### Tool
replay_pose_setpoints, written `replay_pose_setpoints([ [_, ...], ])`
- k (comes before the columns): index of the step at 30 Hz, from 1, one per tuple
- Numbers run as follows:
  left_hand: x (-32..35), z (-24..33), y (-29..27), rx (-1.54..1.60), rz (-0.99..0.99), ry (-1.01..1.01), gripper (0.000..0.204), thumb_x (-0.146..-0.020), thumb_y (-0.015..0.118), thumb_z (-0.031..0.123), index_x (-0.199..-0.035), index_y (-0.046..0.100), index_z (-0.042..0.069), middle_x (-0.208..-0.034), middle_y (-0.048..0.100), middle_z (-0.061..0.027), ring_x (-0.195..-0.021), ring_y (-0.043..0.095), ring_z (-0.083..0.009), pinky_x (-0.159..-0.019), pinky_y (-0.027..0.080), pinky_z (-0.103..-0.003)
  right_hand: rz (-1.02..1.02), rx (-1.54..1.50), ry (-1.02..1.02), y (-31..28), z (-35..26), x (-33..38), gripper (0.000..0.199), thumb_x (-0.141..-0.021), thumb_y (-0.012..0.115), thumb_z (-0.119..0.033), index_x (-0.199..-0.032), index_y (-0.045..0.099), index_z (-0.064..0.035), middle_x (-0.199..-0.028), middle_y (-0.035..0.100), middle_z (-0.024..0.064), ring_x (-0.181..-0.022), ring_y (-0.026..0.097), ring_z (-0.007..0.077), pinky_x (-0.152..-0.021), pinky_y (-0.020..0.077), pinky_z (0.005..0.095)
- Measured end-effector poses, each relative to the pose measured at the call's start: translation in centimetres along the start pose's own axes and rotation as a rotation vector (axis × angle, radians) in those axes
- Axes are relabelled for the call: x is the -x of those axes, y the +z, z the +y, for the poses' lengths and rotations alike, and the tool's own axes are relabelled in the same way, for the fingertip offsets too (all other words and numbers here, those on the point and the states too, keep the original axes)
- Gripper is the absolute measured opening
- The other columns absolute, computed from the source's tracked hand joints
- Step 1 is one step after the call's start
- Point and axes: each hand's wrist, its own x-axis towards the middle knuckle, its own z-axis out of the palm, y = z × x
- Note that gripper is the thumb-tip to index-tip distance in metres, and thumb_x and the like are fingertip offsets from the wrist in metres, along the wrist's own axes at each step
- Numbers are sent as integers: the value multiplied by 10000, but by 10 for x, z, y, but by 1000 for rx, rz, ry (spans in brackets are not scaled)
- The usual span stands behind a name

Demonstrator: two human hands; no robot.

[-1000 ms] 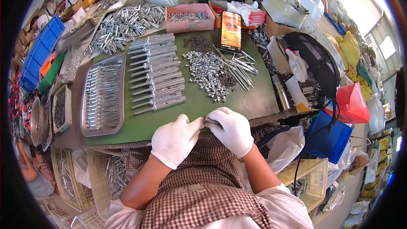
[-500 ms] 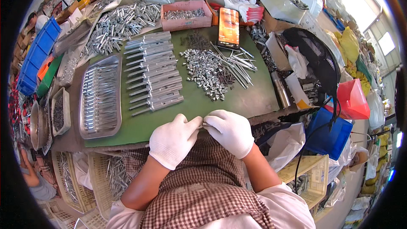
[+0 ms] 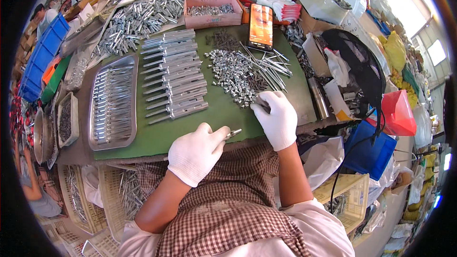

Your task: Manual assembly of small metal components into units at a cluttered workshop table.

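My left hand (image 3: pixel 197 153), in a white glove, is closed on a slim metal rod (image 3: pixel 233 133) at the green mat's near edge. The rod's bright end sticks out past the thumb and forefinger; most of its length is hidden by the hand. My right hand (image 3: pixel 277 120), also gloved, is at the near right side of a pile of small silvery metal sleeves (image 3: pixel 231 76). Its fingers are curled together, and what they hold, if anything, is hidden. Small dark brown pins (image 3: pixel 256 81) lie beside the sleeves, with long thin rods (image 3: pixel 273 74) to their right.
A row of metal tube assemblies (image 3: pixel 176 78) lies left of the pile. Further left is a metal tray (image 3: pixel 134 114) of slim parts. At the back stand a pink box (image 3: pixel 212 19) of small parts and a lit phone (image 3: pixel 260 26). A steel cylinder (image 3: pixel 318 97) lies at the right.
My hands, together at the mat's near edge before, are now apart. The right has moved forward and right to the pile of sleeves; the left stays near the edge with the rod.
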Motion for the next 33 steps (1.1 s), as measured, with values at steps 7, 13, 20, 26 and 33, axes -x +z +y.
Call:
replay_pose_setpoints([
  [7, 0, -1, 0, 5, -3, 6, 199, -902, 668, 273, -1099, 699, 271, -788, 555, -39, -590, 623, -246, -527, 511, -381, -182, 185, 0, -5, -3, 5, 120, -811, 758, -201, -885, 724, -112, -862, 651, 86, -767, 654, 314, -663, 519, 398],
  [13, 0, -1, -2, 7, -14, 0, 197, -906, 663, 274, -1102, 690, 269, -793, 557, -41, -590, 623, -248, -527, 511, -382, -225, 23, -35, -15, 0, 9, 169, -775, 796, -200, -842, 731, -58, -798, 648, 90, -713, 645, 288, -649, 509, 363],
  [20, 0, -1, -1, 5, -10, 21, 186, -890, 664, 263, -1074, 687, 252, -796, 553, -54, -575, 634, -247, -507, 535, -383, -250, 123, -91, -19, 1, 10, 105, -808, 738, -165, -869, 704, -86, -853, 657, 90, -751, 662, 314, -656, 524, 391],
  [26, -3, -1, -4, 5, -40, -1, 212, -900, 659, 280, -1109, 690, 263, -810, 565, -49, -617, 635, -254, -544, 524, -389, -334, -97, -102, -20, -19, 19, 100, -818, 726, -127, -907, 704, -86, -859, 658, 99, -758, 664, 312, -671, 531, 391],
  [33, -3, -3, -3, 11, -38, 7, 239, -899, 660, 293, -1132, 691, 253, -840, 577, -52, -635, 643, -261, -558, 535, -386, -360, -239, -155, -10, -22, 28, 107, -822, 735, -131, -920, 707, -95, -865, 660, 94, -762, 663, 308, -660, 530, 382],
])
